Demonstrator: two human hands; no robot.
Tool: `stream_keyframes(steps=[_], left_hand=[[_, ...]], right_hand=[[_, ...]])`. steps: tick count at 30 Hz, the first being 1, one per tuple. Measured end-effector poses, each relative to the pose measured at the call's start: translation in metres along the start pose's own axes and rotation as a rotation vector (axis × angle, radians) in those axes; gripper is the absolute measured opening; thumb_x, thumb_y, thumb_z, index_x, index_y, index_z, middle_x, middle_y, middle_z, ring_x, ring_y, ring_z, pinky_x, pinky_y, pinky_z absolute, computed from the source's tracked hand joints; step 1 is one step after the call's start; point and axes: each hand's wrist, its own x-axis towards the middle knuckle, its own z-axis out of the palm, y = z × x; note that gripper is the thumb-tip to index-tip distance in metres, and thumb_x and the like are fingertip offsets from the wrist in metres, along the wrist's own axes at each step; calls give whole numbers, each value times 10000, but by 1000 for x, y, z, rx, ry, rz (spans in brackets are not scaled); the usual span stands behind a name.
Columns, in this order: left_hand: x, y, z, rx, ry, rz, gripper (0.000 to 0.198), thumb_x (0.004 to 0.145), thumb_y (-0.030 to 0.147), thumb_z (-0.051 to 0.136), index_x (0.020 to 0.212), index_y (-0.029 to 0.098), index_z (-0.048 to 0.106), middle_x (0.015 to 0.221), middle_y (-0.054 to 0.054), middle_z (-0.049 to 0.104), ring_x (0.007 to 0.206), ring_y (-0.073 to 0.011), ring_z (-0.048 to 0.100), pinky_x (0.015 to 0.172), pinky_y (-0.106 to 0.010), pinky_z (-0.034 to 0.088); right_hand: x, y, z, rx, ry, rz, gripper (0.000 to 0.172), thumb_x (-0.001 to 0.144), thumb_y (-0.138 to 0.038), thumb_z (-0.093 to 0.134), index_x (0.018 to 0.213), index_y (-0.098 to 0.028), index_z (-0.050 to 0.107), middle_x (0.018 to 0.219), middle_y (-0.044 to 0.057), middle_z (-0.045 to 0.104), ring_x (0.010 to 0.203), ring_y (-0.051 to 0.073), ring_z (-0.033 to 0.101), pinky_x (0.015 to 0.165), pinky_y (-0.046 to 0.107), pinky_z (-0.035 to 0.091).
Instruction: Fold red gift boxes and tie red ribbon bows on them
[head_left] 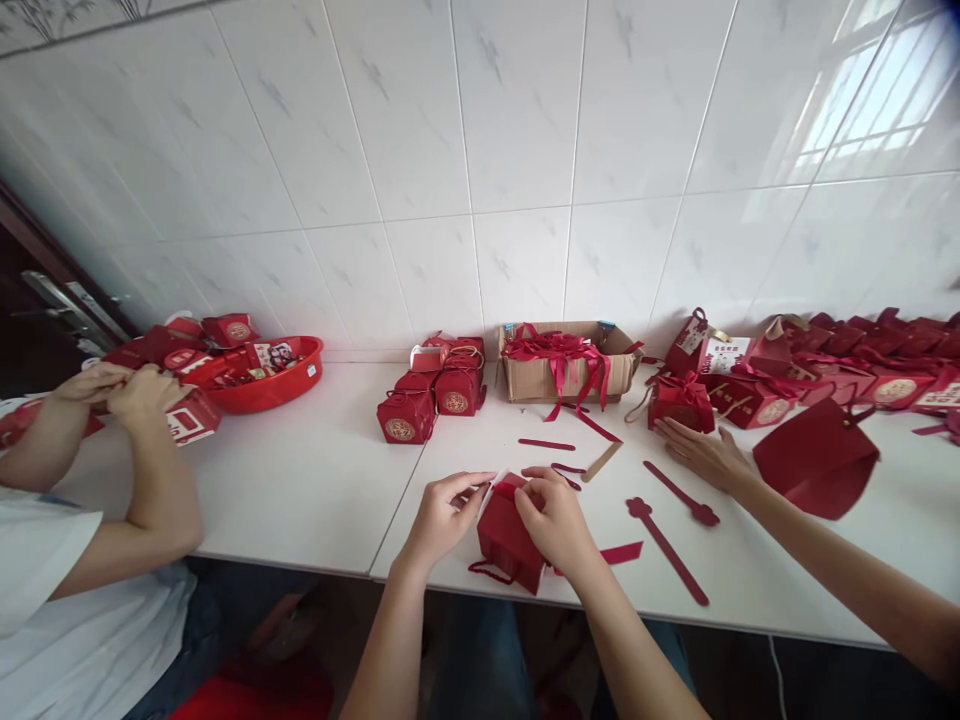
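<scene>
A small red gift box stands at the table's front edge between my hands, a thin dark red cord at its lower left. My left hand pinches an upper flap of the box, whose pale inner side faces it. Over the top right of the box, my right hand is closed, its fingertips pinching a bright red ribbon at the box's top. A ribbon end lies on the table to the right of that hand. Dark red paper straps lie farther right.
A cardboard box of ribbons stands by the wall, finished-looking red boxes left of it. At right, a co-worker's hand touches a ribboned box. At far left another person works beside a red basin.
</scene>
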Motion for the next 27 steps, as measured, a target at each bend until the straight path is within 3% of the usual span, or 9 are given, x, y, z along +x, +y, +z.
stream_keyframes(steps=[6, 10, 12, 14, 17, 19, 22, 27], left_hand=[[1, -9, 9, 17, 111, -90, 204, 820, 321, 554, 886, 187, 694, 845, -57, 720, 742, -168, 669, 667, -246, 524], [-3, -32, 10, 61, 225, -255, 201, 805, 347, 536, 831, 181, 646, 725, -39, 699, 626, -170, 656, 589, -256, 507], [-9, -49, -2, 115, 306, -364, 150, 753, 322, 572, 770, 188, 638, 680, -37, 688, 615, -192, 649, 564, -267, 487], [-18, -65, -23, 183, 410, -476, 91, 695, 284, 603, 716, 201, 635, 630, -39, 669, 627, -218, 636, 562, -282, 459], [-29, -78, -54, 266, 561, -606, 61, 650, 274, 621, 659, 217, 603, 584, -33, 627, 603, -225, 586, 557, -292, 409], [-34, -78, -62, 268, 598, -631, 114, 652, 313, 626, 717, 221, 604, 591, -19, 610, 595, -214, 564, 563, -289, 400], [-39, -62, -49, 148, 480, -588, 253, 709, 441, 586, 801, 208, 626, 563, 6, 577, 555, -181, 547, 554, -268, 414], [-41, -34, -2, -259, -169, -504, 393, 800, 559, 490, 745, 188, 606, 468, 27, 523, 454, -144, 489, 486, -240, 382]], right_hand=[[0, 0, -2, 49, -10, 1, 258, 828, -268, 490, 635, -178, 634, 1087, 133, 620, 1066, 259, 560, 919, 381, 417], [-9, 5, -16, 145, 21, -48, 265, 865, -378, 494, 838, -197, 686, 1218, 127, 550, 1196, 275, 469, 955, 397, 397], [-19, 11, -30, 186, 115, -75, 259, 862, -397, 516, 961, -216, 671, 1242, 117, 530, 1206, 273, 449, 966, 397, 384], [-34, 19, -46, 250, 164, -72, 241, 861, -404, 529, 949, -221, 660, 1129, 105, 585, 1094, 256, 517, 899, 368, 415], [-59, 32, -57, 395, 5, 49, 302, 867, -450, 519, 755, -202, 651, 781, 59, 627, 767, 198, 571, 697, 306, 437], [-74, 39, -51, 505, -144, 168, 360, 850, -497, 529, 724, -184, 656, 642, 32, 600, 617, 158, 535, 598, 277, 414], [-87, 48, -29, 620, -246, 309, 428, 817, -560, 545, 897, -159, 674, 570, 9, 587, 517, 124, 495, 521, 248, 379], [-88, 54, -9, 690, -182, 429, 626, 820, -614, 495, 1199, -120, 555, 479, -27, 560, 451, 121, 480, 489, 241, 373]])
